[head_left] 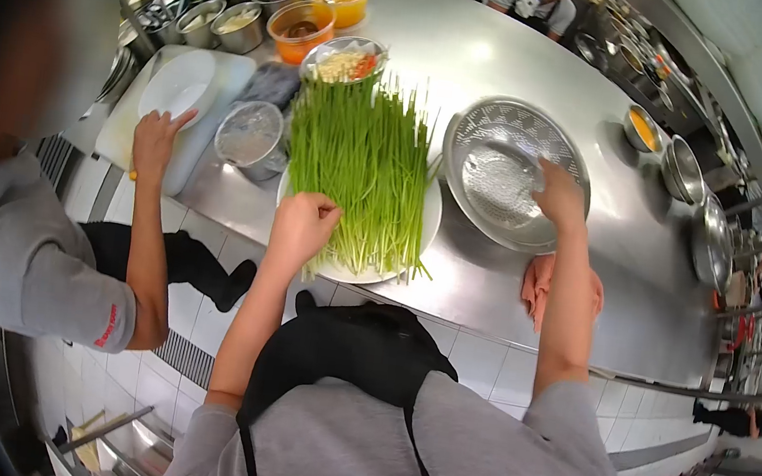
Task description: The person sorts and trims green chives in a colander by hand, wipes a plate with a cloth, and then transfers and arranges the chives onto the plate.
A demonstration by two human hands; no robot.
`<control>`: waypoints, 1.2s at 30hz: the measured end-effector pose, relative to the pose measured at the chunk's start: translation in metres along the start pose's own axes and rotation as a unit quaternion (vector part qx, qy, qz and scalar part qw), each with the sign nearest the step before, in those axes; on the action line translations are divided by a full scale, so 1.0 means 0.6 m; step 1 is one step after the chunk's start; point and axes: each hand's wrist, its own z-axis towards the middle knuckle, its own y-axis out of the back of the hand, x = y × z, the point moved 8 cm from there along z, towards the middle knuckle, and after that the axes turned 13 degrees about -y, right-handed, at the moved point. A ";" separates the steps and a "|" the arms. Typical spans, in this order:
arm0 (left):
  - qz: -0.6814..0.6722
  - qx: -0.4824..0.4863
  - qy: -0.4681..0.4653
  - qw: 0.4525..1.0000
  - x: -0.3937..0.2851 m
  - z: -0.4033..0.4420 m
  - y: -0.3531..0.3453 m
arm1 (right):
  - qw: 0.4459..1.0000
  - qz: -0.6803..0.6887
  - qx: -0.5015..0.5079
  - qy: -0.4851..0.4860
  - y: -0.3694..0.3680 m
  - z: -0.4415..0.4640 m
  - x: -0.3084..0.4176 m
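Observation:
A thick bundle of long green chives (pixel 357 159) lies on a white plate (pixel 433 221) in front of me, the pale ends toward my body. My left hand (pixel 303 226) is closed with curled fingers beside those pale ends, at the left. Whatever may be between its fingers is too small to make out. To the right of the plate stands a round metal colander (pixel 474 178) with a perforated wall and a shiny bottom. My right hand (pixel 560 195) is over its right side, fingers a little apart, holding nothing visible.
At the left, a co-worker's hand (pixel 161 130) touches a white plate (pixel 176 84) on a cutting board (pixel 128 126). A plastic tub (pixel 249 133) stands beside the chives. A pink cloth (pixel 541 291) lies at the table's front edge. Several ingredient containers (pixel 300 30) line the back left.

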 end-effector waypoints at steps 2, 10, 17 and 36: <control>-0.040 0.012 0.052 0.998 0.011 0.013 0.019 | 0.867 0.265 0.263 -0.330 -0.016 0.010 -0.030; 0.129 0.097 0.075 0.984 0.072 0.008 -0.013 | 0.900 0.420 0.065 -0.100 0.073 -0.023 0.236; 0.204 -0.016 0.026 0.979 0.008 0.021 -0.019 | 0.896 0.406 0.174 0.047 0.030 -0.051 0.380; 0.192 0.017 0.052 0.980 0.045 0.000 -0.027 | 0.907 0.285 0.269 0.152 -0.009 -0.089 0.415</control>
